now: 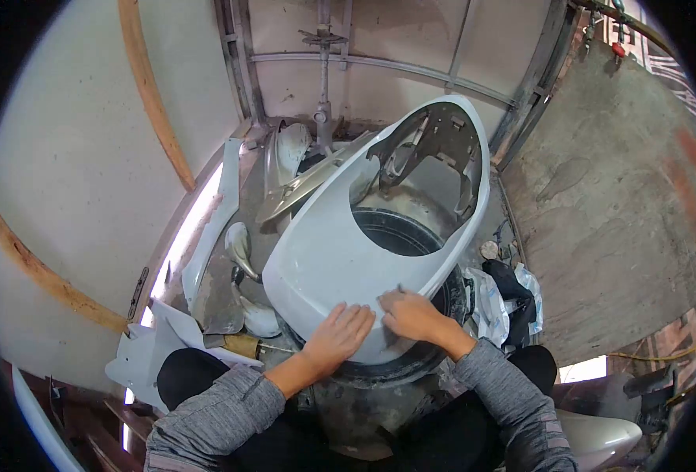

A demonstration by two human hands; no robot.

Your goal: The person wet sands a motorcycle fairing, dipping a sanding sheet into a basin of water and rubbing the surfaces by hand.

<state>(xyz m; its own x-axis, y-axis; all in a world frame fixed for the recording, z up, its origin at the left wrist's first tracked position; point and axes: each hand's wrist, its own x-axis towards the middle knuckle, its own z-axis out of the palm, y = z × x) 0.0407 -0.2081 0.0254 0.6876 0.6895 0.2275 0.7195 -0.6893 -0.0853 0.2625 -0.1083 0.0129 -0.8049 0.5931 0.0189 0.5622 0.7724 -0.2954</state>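
Observation:
A large white scooter body panel (324,252) with a big oval opening lies tilted over a black tyre (387,374) between my knees. My left hand (338,340) rests flat on the panel's near end, its fingers stretched out and lying side by side. Just right of it, my right hand (417,316) presses on the same end with bent, closed fingers. Something greyish shows at its fingertips, too small to identify. The palm side of both hands is hidden.
Silver and white body parts (289,157) lean behind the panel on the left. Two mirrors (239,244) lie at its left side. White and black plastic bags (493,303) sit to the right. A grey board (607,204) stands at the right, and a metal-framed wall (387,63) closes the back.

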